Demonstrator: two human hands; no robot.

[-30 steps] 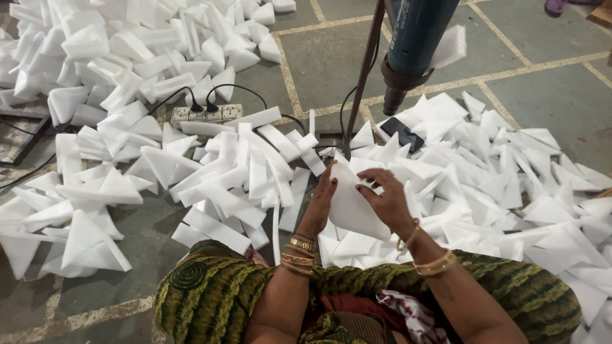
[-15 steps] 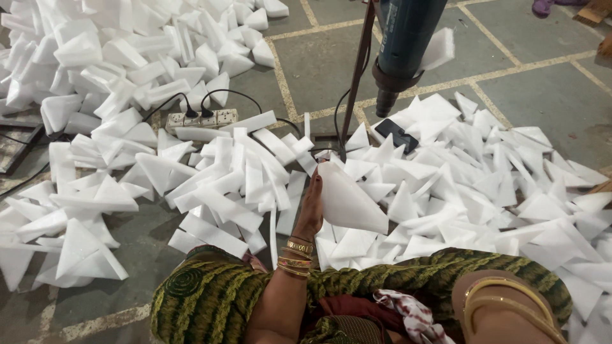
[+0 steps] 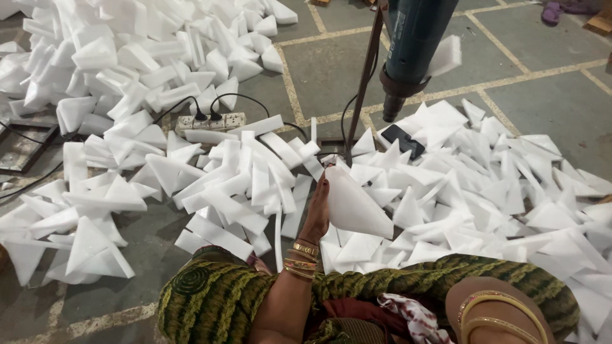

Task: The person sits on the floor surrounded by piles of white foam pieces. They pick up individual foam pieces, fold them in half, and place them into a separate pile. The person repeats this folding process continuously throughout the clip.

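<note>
My left hand (image 3: 317, 211) is closed around a white foam sheet rolled into a cone (image 3: 354, 207), its point toward the lower right. The cone hangs just above my lap, in front of a thin metal stand (image 3: 363, 83). Clamped to the stand, a dark teal heat gun (image 3: 410, 48) points its nozzle downward above and to the right of the cone. Of my right arm only the wrist with a gold bangle (image 3: 496, 307) shows at the bottom right; the hand itself is out of frame.
White foam triangles and strips (image 3: 229, 178) cover the tiled floor on both sides, with a bigger heap (image 3: 121, 57) at the far left. A power strip with black cables (image 3: 213, 121) lies beyond them. A black phone (image 3: 403, 141) rests on the foam near the stand.
A second ago both hands held the cone. My right hand has let go and pulled back toward the camera; the left hand alone still holds it.
</note>
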